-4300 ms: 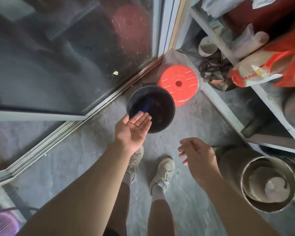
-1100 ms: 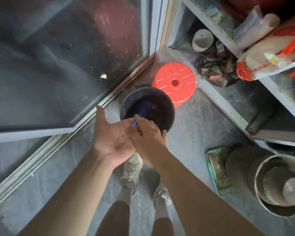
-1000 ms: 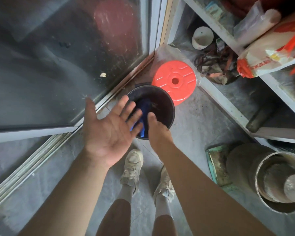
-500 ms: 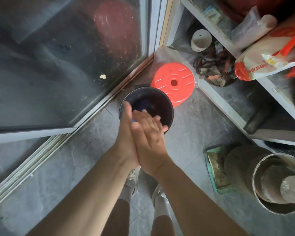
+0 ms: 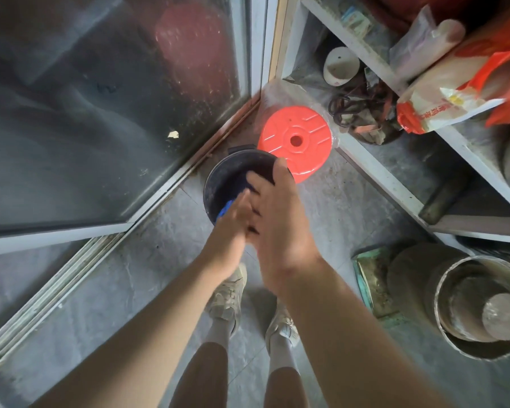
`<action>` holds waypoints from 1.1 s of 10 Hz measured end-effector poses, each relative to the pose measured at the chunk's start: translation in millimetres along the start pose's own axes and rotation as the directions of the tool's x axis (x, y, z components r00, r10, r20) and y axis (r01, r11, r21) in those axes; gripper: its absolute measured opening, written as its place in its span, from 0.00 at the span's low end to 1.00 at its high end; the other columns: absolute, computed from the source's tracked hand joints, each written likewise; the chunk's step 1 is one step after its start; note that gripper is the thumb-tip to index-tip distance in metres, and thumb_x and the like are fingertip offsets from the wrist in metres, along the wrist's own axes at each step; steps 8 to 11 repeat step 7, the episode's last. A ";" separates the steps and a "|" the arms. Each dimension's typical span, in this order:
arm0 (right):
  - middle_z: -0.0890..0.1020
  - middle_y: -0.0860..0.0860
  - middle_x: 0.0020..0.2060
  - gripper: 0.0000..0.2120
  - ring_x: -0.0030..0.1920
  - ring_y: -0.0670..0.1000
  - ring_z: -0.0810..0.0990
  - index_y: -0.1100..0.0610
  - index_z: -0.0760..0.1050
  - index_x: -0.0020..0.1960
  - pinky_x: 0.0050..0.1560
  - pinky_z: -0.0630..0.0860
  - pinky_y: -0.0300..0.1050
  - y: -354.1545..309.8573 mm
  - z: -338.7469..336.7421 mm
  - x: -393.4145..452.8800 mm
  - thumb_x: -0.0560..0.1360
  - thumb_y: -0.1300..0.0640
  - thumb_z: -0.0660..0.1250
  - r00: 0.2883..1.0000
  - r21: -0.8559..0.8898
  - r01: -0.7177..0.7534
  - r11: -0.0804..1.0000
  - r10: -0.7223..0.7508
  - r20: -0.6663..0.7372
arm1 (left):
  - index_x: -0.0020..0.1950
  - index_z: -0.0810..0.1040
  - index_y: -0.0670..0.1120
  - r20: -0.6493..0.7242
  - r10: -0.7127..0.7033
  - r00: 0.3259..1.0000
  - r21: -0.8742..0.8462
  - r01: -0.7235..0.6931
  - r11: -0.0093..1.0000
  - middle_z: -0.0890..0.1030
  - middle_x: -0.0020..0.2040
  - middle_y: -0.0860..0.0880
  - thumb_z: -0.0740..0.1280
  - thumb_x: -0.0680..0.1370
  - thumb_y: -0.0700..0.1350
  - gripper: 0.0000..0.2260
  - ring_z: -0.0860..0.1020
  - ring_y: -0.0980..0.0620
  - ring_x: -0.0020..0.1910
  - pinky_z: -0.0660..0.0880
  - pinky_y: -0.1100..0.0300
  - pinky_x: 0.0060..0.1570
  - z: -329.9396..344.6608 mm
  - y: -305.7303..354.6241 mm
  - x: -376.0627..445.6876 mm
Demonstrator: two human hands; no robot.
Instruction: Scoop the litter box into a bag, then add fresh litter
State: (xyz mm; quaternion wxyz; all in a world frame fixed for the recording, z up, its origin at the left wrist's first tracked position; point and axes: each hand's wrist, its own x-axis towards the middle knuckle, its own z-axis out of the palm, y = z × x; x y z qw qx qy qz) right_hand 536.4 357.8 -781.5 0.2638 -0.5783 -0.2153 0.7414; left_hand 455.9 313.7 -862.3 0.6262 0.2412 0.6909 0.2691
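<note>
Hands together over black bucket

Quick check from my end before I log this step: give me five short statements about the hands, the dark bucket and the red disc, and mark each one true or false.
1. Both hands, left hand and right hand, are together above the dark bucket. True.
2. The red disc covers the bucket's mouth. False: it lies beside the bucket, on the side towards the shelves, and the mouth is open.
3. Something blue shows inside the bucket next to the left hand. True.
4. The right hand grips a scoop. False: no scoop shows in it; its fingers look straight.
5. The bucket stands on a shelf. False: it stands on the floor in the corner by the glass door.
</note>
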 end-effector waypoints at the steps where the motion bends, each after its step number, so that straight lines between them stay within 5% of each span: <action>1: 0.79 0.39 0.62 0.21 0.67 0.41 0.71 0.41 0.78 0.62 0.74 0.60 0.48 12.3 1.0 -14.4 0.79 0.36 0.52 0.942 -0.466 0.321 0.824 -0.330 0.065 | 0.64 0.82 0.51 0.137 -0.163 0.977 -0.577 0.213 0.788 0.81 0.66 0.52 0.56 0.77 0.74 0.32 0.78 0.58 0.64 0.62 0.50 0.75 -4.0 5.7 -5.2; 2: 0.74 0.43 0.70 0.29 0.76 0.42 0.61 0.46 0.74 0.69 0.78 0.47 0.52 45.4 -8.4 -6.1 0.77 0.36 0.47 0.902 -0.732 0.404 0.549 -0.375 0.215 | 0.47 0.82 0.46 0.213 -0.184 0.960 -0.832 0.277 0.482 0.81 0.50 0.51 0.62 0.74 0.73 0.30 0.79 0.51 0.60 0.66 0.48 0.74 0.0 36.3 -36.9; 3: 0.73 0.40 0.70 0.32 0.74 0.41 0.63 0.41 0.71 0.70 0.78 0.48 0.54 36.9 -20.0 -0.4 0.73 0.31 0.46 0.980 -0.793 0.199 0.575 -0.133 0.150 | 0.68 0.73 0.41 0.309 -0.123 0.943 -0.847 0.331 0.416 0.74 0.68 0.44 0.62 0.73 0.75 0.41 0.72 0.43 0.72 0.60 0.45 0.77 -11.9 61.1 -74.6; 4: 0.82 0.48 0.54 0.26 0.57 0.53 0.78 0.46 0.75 0.58 0.61 0.73 0.51 13.0 -29.1 -6.5 0.77 0.33 0.48 0.999 -0.778 0.042 0.627 -0.024 0.035 | 0.77 0.71 0.46 0.151 -0.140 0.979 -0.853 0.200 0.481 0.76 0.71 0.42 0.56 0.76 0.74 0.41 0.74 0.41 0.72 0.64 0.43 0.75 -20.9 75.3 -99.9; 5: 0.82 0.54 0.54 0.21 0.56 0.56 0.79 0.55 0.76 0.61 0.51 0.71 0.44 -17.0 -31.9 -36.1 0.83 0.43 0.51 0.998 -0.788 0.059 0.613 -0.059 0.029 | 0.75 0.73 0.48 0.053 -0.151 0.987 -0.769 0.137 0.624 0.77 0.72 0.46 0.55 0.80 0.68 0.33 0.73 0.46 0.73 0.62 0.42 0.76 -21.7 99.0 -124.6; 7: 0.81 0.54 0.58 0.20 0.58 0.56 0.78 0.55 0.74 0.65 0.48 0.67 0.43 -63.8 -17.6 -119.8 0.84 0.45 0.52 0.998 -0.880 0.033 0.474 -0.059 0.006 | 0.68 0.76 0.49 -0.044 -0.136 0.990 -0.390 0.109 0.914 0.82 0.64 0.48 0.62 0.82 0.56 0.18 0.79 0.50 0.65 0.69 0.48 0.71 -41.9 132.6 -174.1; 11: 0.81 0.54 0.58 0.20 0.58 0.56 0.78 0.55 0.74 0.65 0.48 0.67 0.43 -63.8 -17.6 -119.8 0.84 0.45 0.52 0.998 -0.880 0.033 0.474 -0.059 0.006 | 0.68 0.76 0.49 -0.044 -0.136 0.990 -0.390 0.109 0.914 0.82 0.64 0.48 0.62 0.82 0.56 0.18 0.79 0.50 0.65 0.69 0.48 0.71 -41.9 132.6 -174.1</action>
